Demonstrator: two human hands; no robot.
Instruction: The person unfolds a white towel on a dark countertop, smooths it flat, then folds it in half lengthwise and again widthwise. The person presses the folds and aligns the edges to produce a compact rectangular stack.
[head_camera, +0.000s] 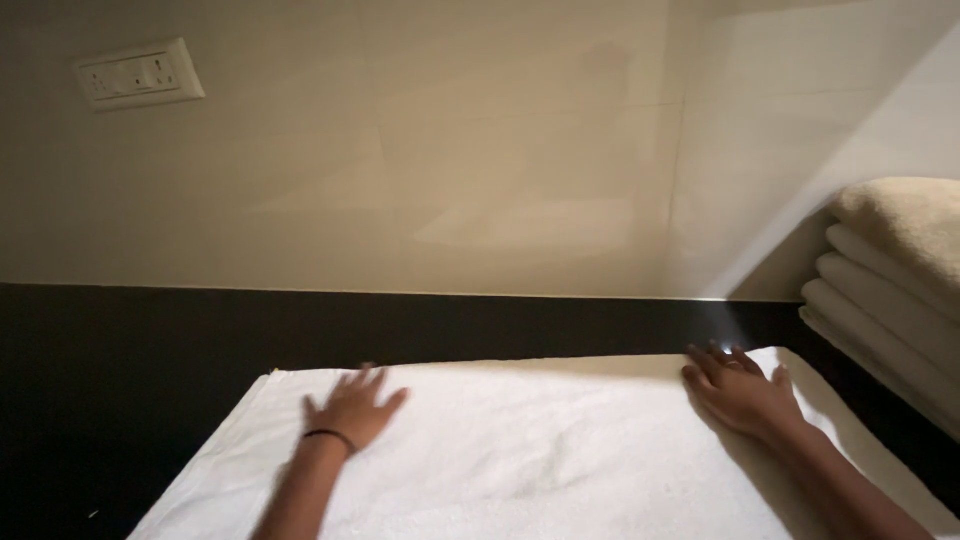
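Both hands, left (352, 410) and right (742, 395), press flat with fingers spread, grasping nothing, on the soft, limp white towel (540, 460); its far corners look best to pinch.

Left hand (352, 412) motion-blurred; white towel (560, 460) cut off at bottom edge; folded towel stack (890, 290) cut by right edge; both forearms run out of frame.
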